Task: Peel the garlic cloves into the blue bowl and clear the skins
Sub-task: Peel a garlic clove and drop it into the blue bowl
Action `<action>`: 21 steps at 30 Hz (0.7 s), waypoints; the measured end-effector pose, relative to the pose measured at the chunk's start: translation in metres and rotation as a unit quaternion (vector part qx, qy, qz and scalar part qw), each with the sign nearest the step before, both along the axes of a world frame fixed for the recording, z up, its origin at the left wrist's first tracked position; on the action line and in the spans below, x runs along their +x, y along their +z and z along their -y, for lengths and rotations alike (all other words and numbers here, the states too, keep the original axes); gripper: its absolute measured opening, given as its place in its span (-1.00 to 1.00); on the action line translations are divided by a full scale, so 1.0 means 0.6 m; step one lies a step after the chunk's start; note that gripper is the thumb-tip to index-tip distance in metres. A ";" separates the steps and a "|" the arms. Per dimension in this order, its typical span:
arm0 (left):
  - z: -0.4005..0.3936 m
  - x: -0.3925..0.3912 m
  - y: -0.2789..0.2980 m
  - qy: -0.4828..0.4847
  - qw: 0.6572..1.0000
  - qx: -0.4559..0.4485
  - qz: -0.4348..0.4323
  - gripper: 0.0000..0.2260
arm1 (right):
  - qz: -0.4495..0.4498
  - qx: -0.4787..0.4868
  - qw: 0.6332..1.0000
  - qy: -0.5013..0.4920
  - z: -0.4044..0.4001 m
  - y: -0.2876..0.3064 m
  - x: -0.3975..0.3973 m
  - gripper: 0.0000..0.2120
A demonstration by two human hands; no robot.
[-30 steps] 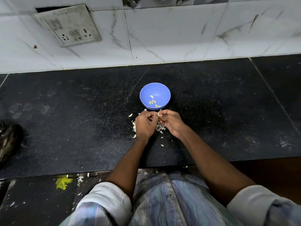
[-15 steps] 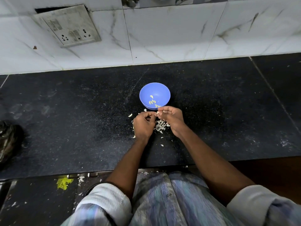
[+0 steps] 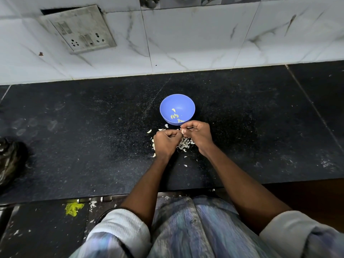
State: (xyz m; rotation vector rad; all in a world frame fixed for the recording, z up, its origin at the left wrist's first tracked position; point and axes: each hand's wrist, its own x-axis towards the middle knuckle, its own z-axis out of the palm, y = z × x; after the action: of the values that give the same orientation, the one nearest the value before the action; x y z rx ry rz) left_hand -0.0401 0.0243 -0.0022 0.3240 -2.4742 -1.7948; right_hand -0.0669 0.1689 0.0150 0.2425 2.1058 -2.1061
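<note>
Both hands work just at the 6 o'clock side of the blue bowl [image 3: 177, 108], above the black bench [image 3: 74, 136]. Right hand [image 3: 198, 135] has fingers curled, pinching a small pale garlic clove [image 3: 183, 131] at its tips. Left hand [image 3: 166, 141] is curled tight too, fingertips meeting the clove from the 9 o'clock side, likely tugging skin; exact contact is too small to tell. The bowl holds a few peeled cloves [image 3: 175, 116] near its bottom. The skins [image 3: 184, 145] lie heaped on the bench under and between the hands, with stray flakes out toward 9 and 6 o'clock.

Risks, as judged:
- The clove is tiny and slick once bare, so it could pop out of the pinch and land in the skin heap instead of the bowl.
- The hands sit close to the rim, so a pulled flake could drift in among the peeled cloves.
- A wrist nudge could slide the light bowl.
- Scattered flakes near the bench edge could fall to the floor when swept up.
</note>
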 end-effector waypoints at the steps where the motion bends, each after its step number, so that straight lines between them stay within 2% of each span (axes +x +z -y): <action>1: 0.000 0.000 -0.001 -0.003 1.000 0.003 0.000 -0.89 | 0.001 0.000 1.000 -0.002 -0.001 0.000 -0.001 -0.85; 6: 0.001 -0.002 -0.003 0.004 1.000 -0.009 -0.002 -0.90 | -0.001 0.005 1.000 0.006 0.000 -0.003 -0.005 -0.82; 10: 0.007 -0.009 -0.018 0.028 0.999 -0.030 -0.012 -0.69 | 0.008 -0.013 1.000 0.015 0.002 -0.005 -0.003 -0.75; 16: 0.003 -0.005 -0.010 0.024 1.000 -0.010 0.000 -0.89 | 0.015 -0.009 1.000 0.013 0.006 -0.008 -0.003 -0.75; 21: 0.004 -0.004 -0.014 0.019 1.000 -0.022 0.005 -0.87 | 0.021 -0.001 1.000 0.009 0.006 -0.010 0.000 -0.76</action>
State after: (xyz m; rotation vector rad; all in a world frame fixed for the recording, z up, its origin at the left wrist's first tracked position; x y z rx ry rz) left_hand -0.0426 0.0221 -0.0106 0.3749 -2.4917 -1.7265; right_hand -0.0671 0.1651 0.0090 0.2632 2.0743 -2.0753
